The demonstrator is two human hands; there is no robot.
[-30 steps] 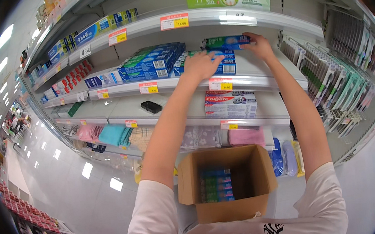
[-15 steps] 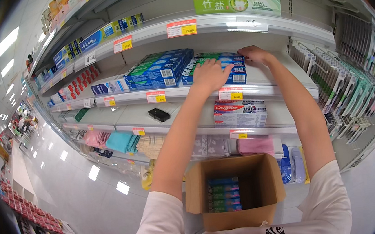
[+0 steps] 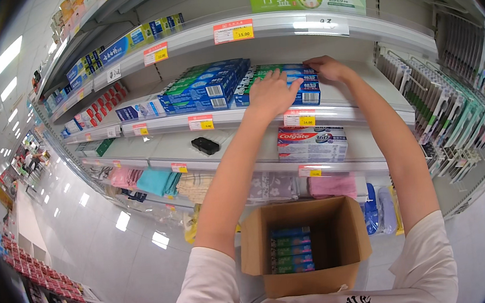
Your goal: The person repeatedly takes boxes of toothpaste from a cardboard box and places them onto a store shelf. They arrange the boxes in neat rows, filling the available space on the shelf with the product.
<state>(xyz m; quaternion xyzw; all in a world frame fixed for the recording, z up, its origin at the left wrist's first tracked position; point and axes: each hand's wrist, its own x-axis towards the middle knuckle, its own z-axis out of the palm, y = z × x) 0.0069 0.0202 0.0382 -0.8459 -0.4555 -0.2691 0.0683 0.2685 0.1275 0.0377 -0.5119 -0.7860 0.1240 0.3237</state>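
My left hand (image 3: pixel 272 93) rests with spread fingers on a stack of blue and green toothpaste boxes (image 3: pixel 307 94) on the middle shelf. At that stack's back right corner, my right hand (image 3: pixel 331 68) has its fingers bent over the end of a top box, partly hidden. A taller stack of similar boxes (image 3: pixel 193 98) stands to the left. Below my arms an open cardboard carton (image 3: pixel 343 229) holds several more blue and green boxes (image 3: pixel 290 252).
Hanging toothbrush packs (image 3: pixel 448 108) fill the curved right end. The lower shelf holds purple-white boxes (image 3: pixel 312 145) and a black object (image 3: pixel 206 145); folded towels (image 3: pixel 157 180) lie beneath. A tiled aisle (image 3: pixel 104 235) runs left, with distant people (image 3: pixel 24 158) and another display (image 3: pixel 38 270).
The box my right hand held raised now lies on the right stack, with that hand lower at its end. My left hand stays on the stack, and the view has shifted.
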